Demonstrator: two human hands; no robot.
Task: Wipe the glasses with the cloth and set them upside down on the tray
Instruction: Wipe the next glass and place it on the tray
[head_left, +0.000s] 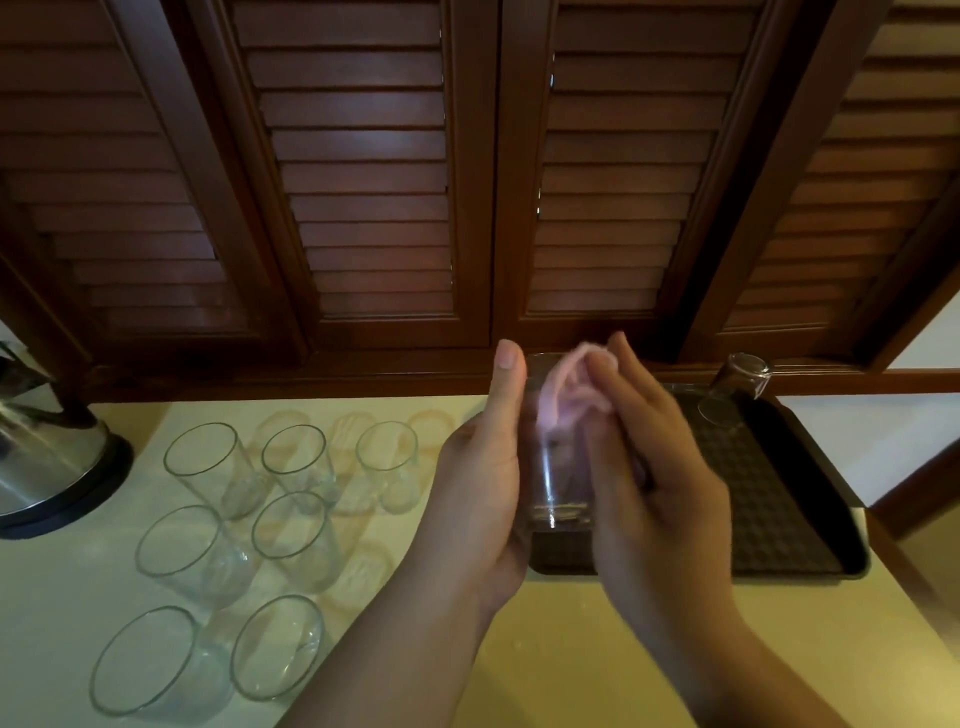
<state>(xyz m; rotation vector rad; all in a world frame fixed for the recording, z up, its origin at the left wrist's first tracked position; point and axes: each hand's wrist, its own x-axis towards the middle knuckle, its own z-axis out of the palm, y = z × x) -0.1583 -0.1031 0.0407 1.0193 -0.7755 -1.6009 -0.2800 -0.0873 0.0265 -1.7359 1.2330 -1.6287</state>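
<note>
My left hand grips a clear glass upright in front of me, above the left end of the dark tray. My right hand holds a pink cloth that is stuffed into the mouth of that glass and over its rim. One glass stands upside down at the tray's far corner. Several more glasses stand upright in rows on the counter to the left.
A steel kettle on a black base stands at the far left of the pale counter. Dark wooden louvred shutters rise behind the counter. The counter's right edge runs just past the tray.
</note>
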